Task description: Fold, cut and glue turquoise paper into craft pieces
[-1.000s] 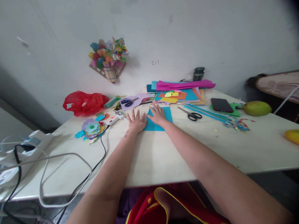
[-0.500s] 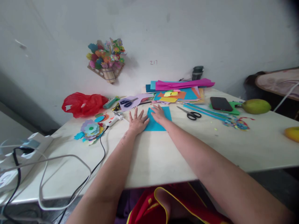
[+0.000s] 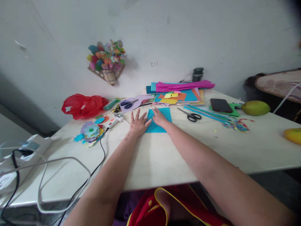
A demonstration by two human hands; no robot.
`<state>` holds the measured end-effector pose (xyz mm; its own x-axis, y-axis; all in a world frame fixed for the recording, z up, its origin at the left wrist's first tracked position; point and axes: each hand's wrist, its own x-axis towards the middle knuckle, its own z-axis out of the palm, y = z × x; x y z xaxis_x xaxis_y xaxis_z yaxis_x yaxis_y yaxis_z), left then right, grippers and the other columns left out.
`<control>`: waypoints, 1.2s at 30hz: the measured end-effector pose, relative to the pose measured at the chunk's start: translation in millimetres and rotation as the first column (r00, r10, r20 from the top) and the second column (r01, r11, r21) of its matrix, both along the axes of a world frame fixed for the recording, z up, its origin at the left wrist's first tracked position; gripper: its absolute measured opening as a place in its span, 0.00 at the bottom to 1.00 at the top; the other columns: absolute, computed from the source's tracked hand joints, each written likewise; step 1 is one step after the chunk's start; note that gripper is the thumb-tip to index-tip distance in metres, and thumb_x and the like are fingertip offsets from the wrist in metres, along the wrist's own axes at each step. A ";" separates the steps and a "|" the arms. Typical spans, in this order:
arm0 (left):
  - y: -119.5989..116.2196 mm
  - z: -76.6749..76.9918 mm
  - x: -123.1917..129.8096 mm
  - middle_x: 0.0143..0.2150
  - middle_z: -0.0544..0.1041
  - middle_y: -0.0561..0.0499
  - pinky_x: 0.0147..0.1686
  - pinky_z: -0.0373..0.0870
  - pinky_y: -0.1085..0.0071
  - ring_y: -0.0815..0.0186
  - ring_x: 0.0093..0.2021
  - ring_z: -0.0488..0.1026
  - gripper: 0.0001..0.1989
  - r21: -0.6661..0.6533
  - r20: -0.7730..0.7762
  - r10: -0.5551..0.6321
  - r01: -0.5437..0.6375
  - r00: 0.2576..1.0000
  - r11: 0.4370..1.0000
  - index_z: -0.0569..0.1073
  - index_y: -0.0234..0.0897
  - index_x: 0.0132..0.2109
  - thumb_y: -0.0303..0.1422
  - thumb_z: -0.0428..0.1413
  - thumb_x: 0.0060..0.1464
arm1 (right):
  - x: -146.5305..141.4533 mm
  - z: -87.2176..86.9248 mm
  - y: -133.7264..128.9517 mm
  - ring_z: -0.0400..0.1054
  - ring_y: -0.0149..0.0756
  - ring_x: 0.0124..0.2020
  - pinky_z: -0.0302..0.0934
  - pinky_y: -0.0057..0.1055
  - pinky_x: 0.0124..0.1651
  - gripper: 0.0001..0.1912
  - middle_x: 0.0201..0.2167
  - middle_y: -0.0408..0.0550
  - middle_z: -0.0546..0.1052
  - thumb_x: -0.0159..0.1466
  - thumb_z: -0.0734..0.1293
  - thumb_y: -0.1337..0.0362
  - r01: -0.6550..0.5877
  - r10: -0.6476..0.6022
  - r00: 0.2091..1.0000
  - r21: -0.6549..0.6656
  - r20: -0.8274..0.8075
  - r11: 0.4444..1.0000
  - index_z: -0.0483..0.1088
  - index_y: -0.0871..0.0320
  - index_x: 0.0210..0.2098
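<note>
A sheet of blue paper (image 3: pixel 162 126) lies flat on the white table (image 3: pixel 155 163) in front of me. My left hand (image 3: pixel 138 123) is spread at the sheet's left edge, its thumb over the paper and its other fingers on the tabletop. Across the sheet's upper left part rests my right hand (image 3: pixel 160 117), fingers stretched out and pressing down, holding nothing. To the right of the paper lie black-handled scissors (image 3: pixel 193 117). A white glue gun (image 3: pixel 114 121) is left of my left hand.
Stacked cut paper flowers (image 3: pixel 91 130), a red plastic bag (image 3: pixel 84 106) and a power strip (image 3: pixel 25 160) with loose cables are on the left. Coloured sheets (image 3: pixel 185 85) lie at the back. Blue strips (image 3: pixel 207 113), a phone (image 3: pixel 221 105) and a green mango (image 3: pixel 256 108) are on the right.
My right hand's fingers have shifted slightly at the sheet's upper left, with the index finger now stretched more forward. The left hand and the paper stay nearly in place.
</note>
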<state>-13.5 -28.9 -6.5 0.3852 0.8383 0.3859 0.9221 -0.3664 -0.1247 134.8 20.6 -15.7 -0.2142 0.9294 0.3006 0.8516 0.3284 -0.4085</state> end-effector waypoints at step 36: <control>30.8 18.7 14.7 0.55 0.71 0.49 0.60 0.18 0.49 0.57 0.67 0.39 0.24 -0.033 -0.121 -0.072 0.068 0.990 0.997 0.73 0.40 0.50 0.39 0.36 0.60 | 12.8 1.2 -1.1 0.49 0.43 0.62 0.47 0.38 0.60 0.25 0.61 0.55 0.59 0.57 0.59 0.70 0.230 -0.227 0.969 0.016 -0.099 0.973 0.63 0.64 0.55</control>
